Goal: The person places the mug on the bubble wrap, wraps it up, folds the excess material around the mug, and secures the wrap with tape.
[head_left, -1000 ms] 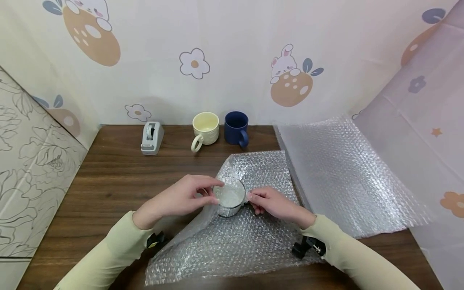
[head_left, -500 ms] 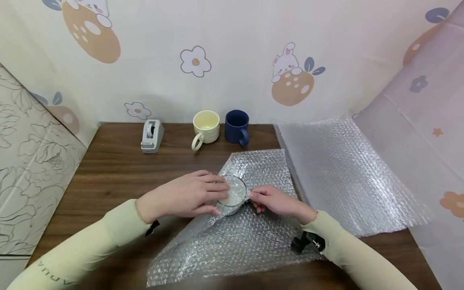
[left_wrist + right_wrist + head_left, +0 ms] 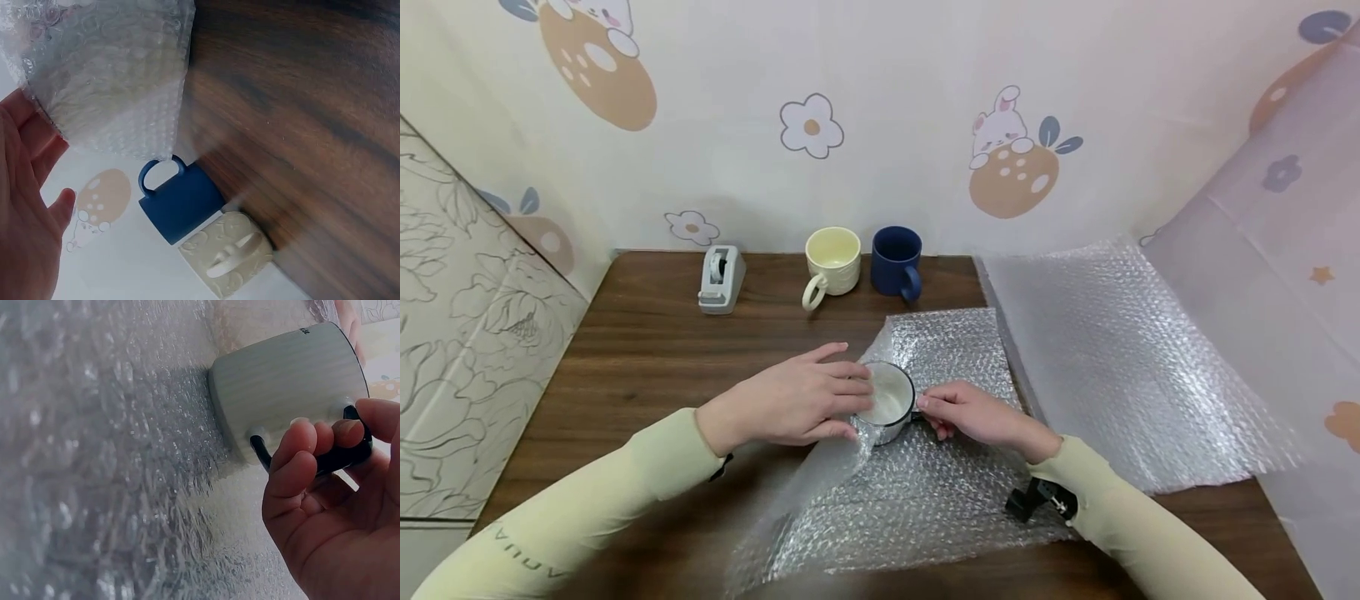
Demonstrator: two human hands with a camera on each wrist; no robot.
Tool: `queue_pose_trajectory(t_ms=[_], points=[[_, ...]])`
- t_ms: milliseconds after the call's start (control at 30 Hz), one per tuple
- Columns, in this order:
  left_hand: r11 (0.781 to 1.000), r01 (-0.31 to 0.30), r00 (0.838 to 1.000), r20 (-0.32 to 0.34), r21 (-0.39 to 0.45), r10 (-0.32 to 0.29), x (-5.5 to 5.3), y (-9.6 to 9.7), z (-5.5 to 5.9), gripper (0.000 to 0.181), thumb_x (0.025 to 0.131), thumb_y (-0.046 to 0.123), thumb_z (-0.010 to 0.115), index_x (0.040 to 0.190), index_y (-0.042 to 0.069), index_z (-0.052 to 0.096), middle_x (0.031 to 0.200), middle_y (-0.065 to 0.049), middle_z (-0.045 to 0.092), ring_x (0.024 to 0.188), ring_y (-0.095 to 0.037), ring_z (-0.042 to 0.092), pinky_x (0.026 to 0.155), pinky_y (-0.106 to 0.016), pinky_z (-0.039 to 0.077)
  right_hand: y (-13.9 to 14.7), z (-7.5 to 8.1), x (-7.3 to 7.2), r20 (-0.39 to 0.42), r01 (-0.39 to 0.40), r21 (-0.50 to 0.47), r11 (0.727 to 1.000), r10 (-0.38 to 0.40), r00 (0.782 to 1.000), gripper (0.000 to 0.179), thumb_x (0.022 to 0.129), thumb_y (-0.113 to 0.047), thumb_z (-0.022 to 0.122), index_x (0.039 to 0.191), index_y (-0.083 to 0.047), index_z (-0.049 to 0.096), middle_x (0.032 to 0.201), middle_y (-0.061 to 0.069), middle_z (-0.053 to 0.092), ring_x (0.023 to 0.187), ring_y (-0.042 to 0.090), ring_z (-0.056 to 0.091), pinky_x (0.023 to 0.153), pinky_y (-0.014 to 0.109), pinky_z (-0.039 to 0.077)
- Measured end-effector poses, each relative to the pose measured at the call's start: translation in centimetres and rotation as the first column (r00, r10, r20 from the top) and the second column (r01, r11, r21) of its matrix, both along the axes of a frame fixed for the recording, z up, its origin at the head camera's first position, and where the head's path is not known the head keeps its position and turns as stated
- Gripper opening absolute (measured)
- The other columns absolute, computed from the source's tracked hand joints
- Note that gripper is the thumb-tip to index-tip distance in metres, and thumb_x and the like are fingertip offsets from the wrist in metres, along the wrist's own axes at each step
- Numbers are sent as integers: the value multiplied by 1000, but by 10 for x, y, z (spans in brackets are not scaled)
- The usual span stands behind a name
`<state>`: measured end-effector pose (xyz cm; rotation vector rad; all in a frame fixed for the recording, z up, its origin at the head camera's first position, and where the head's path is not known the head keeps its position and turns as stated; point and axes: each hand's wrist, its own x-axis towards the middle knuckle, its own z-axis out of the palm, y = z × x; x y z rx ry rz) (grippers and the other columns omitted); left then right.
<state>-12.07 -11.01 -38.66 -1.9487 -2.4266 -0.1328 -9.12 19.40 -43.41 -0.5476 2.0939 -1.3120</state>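
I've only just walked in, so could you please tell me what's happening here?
A person's right hand holds a pale mug by its black handle on a sheet of bubble wrap. The left hand touches a raised flap of that sheet at the mug's other side. The mug is uncovered on top; a yellow mug, a blue mug and a tape dispenser stand behind.

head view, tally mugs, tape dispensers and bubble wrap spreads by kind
Mugs: 3 (pale yellow mug, navy blue mug, white mug with black rim and handle)
Tape dispensers: 1 (light grey tape dispenser)
Bubble wrap spreads: 2 (central clear bubble wrap under the white mug, right-hand clear bubble wrap)
Total: 6
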Motion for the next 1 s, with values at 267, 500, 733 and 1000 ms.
queue_pose_trajectory(t_ms=[267, 500, 733, 1000], points=[[992, 25, 1000, 8, 122, -26, -4, 10, -15, 41, 104, 49, 44, 97, 16, 66, 118, -3, 64, 119, -16, 54, 112, -49, 29, 1, -2, 2, -29, 0, -10, 1000, 0, 1000, 38, 107, -25, 47, 74, -6, 55, 68, 5, 56, 63, 32, 57, 59, 35, 49], [984, 19, 1000, 16, 178, -22, -3, 9, -24, 40, 103, 50, 44, 93, 16, 63, 114, -1, 65, 120, -18, 54, 97, -39, 44, -1, 1, 4, -81, 44, 46, 998, -40, 996, 32, 105, -27, 51, 84, -9, 65, 78, 5, 65, 67, 21, 62, 64, 36, 52], [981, -33, 999, 32, 191, 27, 6, 6, -24, 34, 98, 48, 52, 99, 18, 67, 112, 1, 68, 120, -18, 55, 97, -39, 45, 1, 9, -1, -246, 75, 138, 988, -39, 968, 23, 103, -30, 57, 104, -10, 69, 87, 1, 69, 75, 14, 63, 68, 31, 52], [969, 38, 983, 163, 244, -80, -1, 10, -19, 25, 95, 39, 62, 97, 15, 69, 109, 1, 70, 122, -22, 55, 102, -37, 43, 57, 19, -41, -338, 371, 196, 908, -292, 894, 41, 101, -19, 58, 134, 5, 50, 119, 18, 61, 106, 33, 58, 90, 50, 49]])
